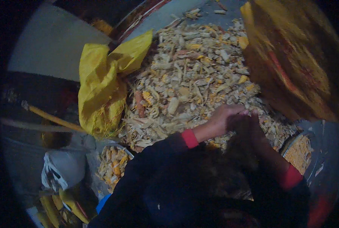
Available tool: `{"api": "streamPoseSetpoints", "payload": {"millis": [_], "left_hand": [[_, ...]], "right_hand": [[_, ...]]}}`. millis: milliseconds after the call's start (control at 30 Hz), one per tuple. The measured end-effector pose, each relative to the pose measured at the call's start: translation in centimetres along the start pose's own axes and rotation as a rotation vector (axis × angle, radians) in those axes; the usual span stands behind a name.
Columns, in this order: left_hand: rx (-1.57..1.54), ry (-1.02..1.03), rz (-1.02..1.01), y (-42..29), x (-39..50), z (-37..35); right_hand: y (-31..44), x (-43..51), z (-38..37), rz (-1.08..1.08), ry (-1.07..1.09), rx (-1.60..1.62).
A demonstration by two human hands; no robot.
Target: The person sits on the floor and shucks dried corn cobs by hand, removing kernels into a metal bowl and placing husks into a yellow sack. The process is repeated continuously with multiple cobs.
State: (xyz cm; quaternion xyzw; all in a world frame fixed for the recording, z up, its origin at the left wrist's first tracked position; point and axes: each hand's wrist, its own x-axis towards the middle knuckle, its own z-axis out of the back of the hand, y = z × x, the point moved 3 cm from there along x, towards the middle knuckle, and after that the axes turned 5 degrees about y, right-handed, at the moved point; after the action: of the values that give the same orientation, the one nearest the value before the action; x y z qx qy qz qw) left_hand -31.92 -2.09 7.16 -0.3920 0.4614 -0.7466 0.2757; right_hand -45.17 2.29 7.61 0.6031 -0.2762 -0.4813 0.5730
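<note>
A heap of broken corn cobs, husk bits and some yellow-kernelled pieces (186,82) spreads before me. Over its near right part my left hand (222,121) and my right hand (257,131) come together, fingertips nearly touching. Fingers of the left hand are curled; the right hand lies in dark shadow. Whether either holds a small piece of cob cannot be seen. Red cuffs show at both wrists.
A yellow woven sack (101,88) lies left of the heap, a large brown and yellow sack (297,59) at right. Containers hold corn cobs (115,165) at lower left and loose kernels (299,154) at right. A white plastic bag (65,168) and a stick (54,118) are at left.
</note>
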Motion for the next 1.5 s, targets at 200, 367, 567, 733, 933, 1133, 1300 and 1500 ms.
{"api": "streamPoseSetpoints", "payload": {"millis": [200,367,567,733,933,1133,1300,1500], "left_hand": [[0.166,-0.049,0.137,2.7,-4.3,2.9],[1.012,-0.377,0.585,4.5,-10.9,10.4],[0.082,-0.545,0.699,8.0,-18.0,14.3],[-0.916,-0.311,0.632,4.0,-12.0,10.4],[-0.686,-0.138,0.600,3.0,-7.1,3.0],[-0.033,0.200,0.196,0.5,-5.5,2.4],[0.725,-0.136,0.271,6.9,-5.8,11.2],[0.419,-0.280,0.471,11.4,-10.8,13.7]], "right_hand": [[3.0,-1.1,-0.3,-0.138,0.065,0.041],[5.9,-2.1,-0.6,-0.405,0.029,0.306],[1.9,-1.6,-1.0,-0.452,0.042,0.603],[3.8,-1.8,-0.5,-0.405,0.027,0.671],[1.8,-0.8,-1.0,-0.373,-0.086,0.782],[-1.1,-1.7,-1.1,-0.379,-0.009,0.649],[2.9,-2.6,0.2,-0.539,-0.051,0.728],[3.0,-2.4,-0.5,-0.568,-0.039,0.642]]}}
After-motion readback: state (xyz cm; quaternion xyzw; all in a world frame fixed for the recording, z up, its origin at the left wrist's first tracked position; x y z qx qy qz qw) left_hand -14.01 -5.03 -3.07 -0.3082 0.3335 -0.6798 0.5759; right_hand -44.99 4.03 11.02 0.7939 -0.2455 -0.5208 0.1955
